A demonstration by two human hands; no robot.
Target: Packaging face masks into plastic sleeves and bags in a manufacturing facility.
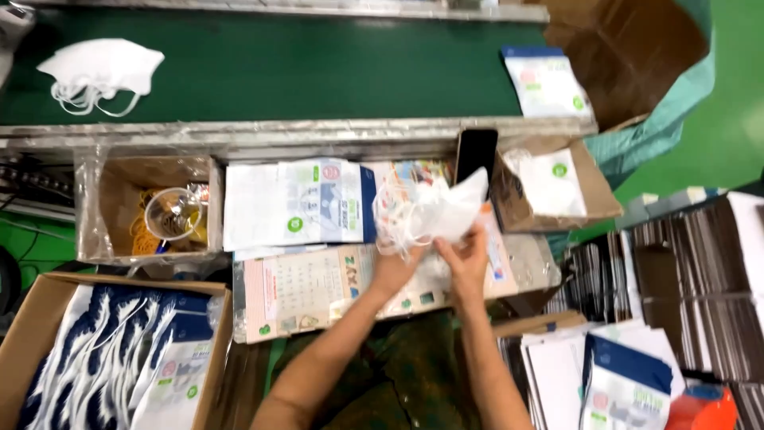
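Both hands work together at the middle of the surface. The left hand and the right hand have their fingers closed around a small bunch of white face masks, whose ear loops hang out on the left side. The bunch is held just above the surface, beside a flat stack of empty white and blue pouches.

The masks are gathered but not yet inside any pouch, so I judge the packing of this bunch is at its beginning. A carton at the lower left already stands full of filled pouches. On the green conveyor belt lie one more bunch of masks and one pouch, well apart from each other.
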